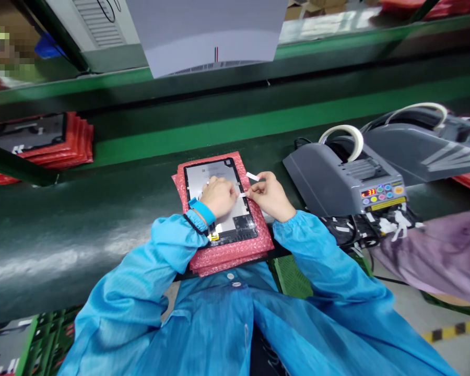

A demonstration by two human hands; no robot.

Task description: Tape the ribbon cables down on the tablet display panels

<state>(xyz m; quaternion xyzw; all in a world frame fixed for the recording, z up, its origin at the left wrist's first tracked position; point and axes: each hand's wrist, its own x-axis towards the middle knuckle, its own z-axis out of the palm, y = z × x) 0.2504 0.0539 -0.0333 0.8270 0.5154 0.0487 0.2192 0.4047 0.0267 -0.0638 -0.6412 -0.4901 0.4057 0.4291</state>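
A dark-framed tablet panel (219, 172) lies face down on a stack of pink bubble-wrap sheets (238, 245) in front of me. My left hand (218, 196) rests on the panel's middle with fingers curled, pressing one end of a short white tape strip (243, 194). My right hand (269, 194) pinches the strip's other end at the panel's right edge. A second white strip (253, 176) sticks up from my right fingers. A blue wrist strap (201, 210) circles my left wrist. Both arms wear blue sleeves.
A grey automatic tape dispenser (348, 180) with a white tape roll stands right of the panel, a second one (423, 143) behind it. Cut tape pieces (391, 225) hang below it. Red stacked trays (50, 138) sit at left on the green conveyor (219, 125).
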